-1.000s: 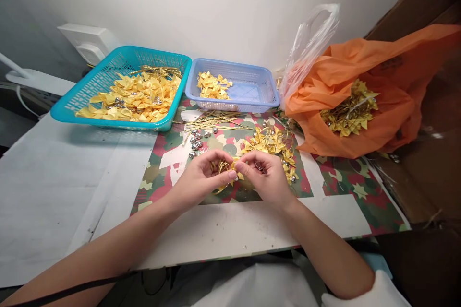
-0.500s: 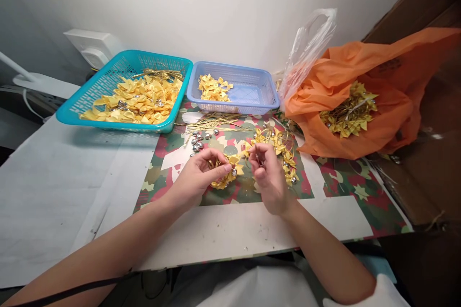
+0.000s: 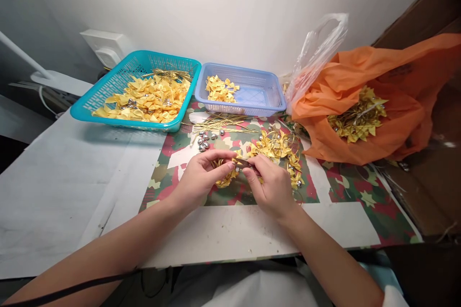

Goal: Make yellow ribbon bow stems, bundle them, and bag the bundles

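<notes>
My left hand (image 3: 203,170) pinches a small ring of yellow ribbon flowers (image 3: 226,181), partly hidden behind the fingers. A silver jingle bell sits on this ring by the thumb tip. My right hand (image 3: 272,182) is closed around a small dark pointed metal tool (image 3: 242,162); its handle is covered, so its exact kind is unclear. The tool's tip meets the ring at my left fingertips. Just beyond my right hand lie finished-looking yellow flower rings with bells (image 3: 277,146). Loose silver bells (image 3: 203,141) rest beyond my left hand.
At the back left stands a teal basket (image 3: 173,127) of yellow ribbon flowers, bells and gold wires. Beside it is a blue basket (image 3: 262,109) with some flowers. Gold wire stems (image 3: 225,123) lie in front. An orange bag (image 3: 324,91) holding flower rings occupies the right.
My right hand has moved left and turned palm down, bringing the dark tool up to the flower ring. My left hand keeps its pinch. The whole view has shifted slightly.
</notes>
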Demonstrator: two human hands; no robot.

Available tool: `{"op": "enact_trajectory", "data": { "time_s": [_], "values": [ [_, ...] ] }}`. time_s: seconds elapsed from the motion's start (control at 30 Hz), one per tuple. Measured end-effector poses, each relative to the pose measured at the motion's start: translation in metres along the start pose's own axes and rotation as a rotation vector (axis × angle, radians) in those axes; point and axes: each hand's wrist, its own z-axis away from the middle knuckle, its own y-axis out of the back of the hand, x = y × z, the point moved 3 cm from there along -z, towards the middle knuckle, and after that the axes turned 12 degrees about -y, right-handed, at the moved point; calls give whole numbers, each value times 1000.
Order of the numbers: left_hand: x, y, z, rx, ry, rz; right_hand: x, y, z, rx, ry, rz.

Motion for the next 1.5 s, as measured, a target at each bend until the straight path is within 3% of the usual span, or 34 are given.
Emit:
{"op": "enact_trajectory", "data": {
  "time_s": [0.5, 0.93, 1.3, 1.5],
  "values": [
    [-3, 0, 1, 0, 37, 24, -2, -1, 1, 29, -53, 7],
    [-2, 0, 1, 29, 61, 29, -2, -7, 2, 147, 37, 81],
    [-1, -3, 1, 27, 81, 39, -4, -7, 2, 153, 31, 68],
    [-2, -2, 0, 32, 84, 58, 1, -5, -1, 117, -72, -16]
  ]
}}
